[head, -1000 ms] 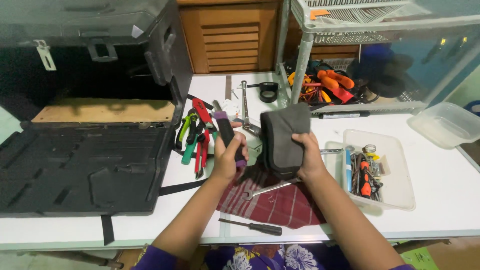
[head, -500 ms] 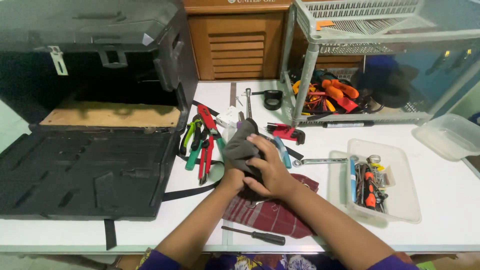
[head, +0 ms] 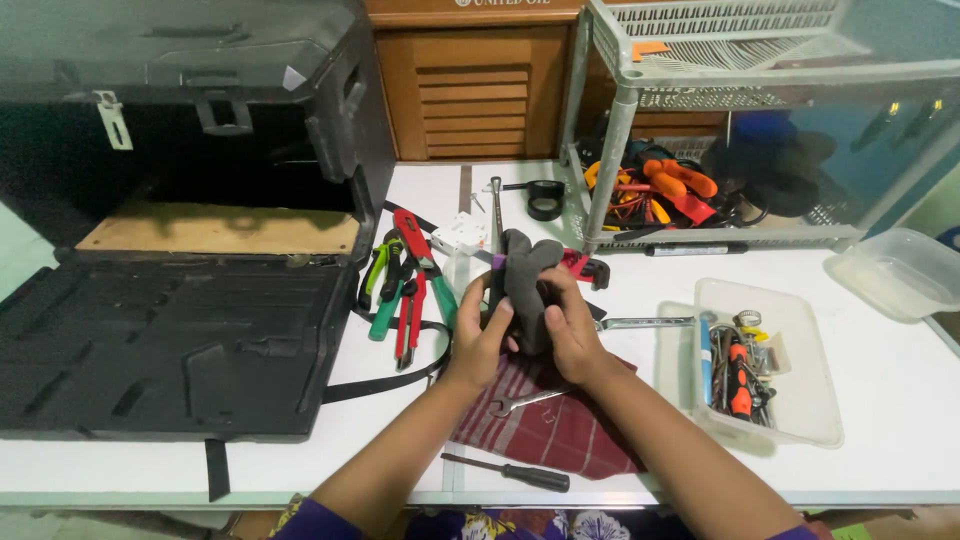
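We see both hands, left (head: 483, 335) and right (head: 568, 325), clamped around a soft grey cloth (head: 523, 280), bunched upright, long axis vertical, above the maroon rag (head: 560, 430) near the worktop's (head: 900, 420) front edge.

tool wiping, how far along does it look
Early to midway, at a guess. In hand: both the left hand and right hand press a dark grey cloth around a tool, mostly hidden. Possibly done: the pliers lined up beside the open black toolcase. Left: a spanner on the maroon cloth, a screwdriver, and the case is empty.
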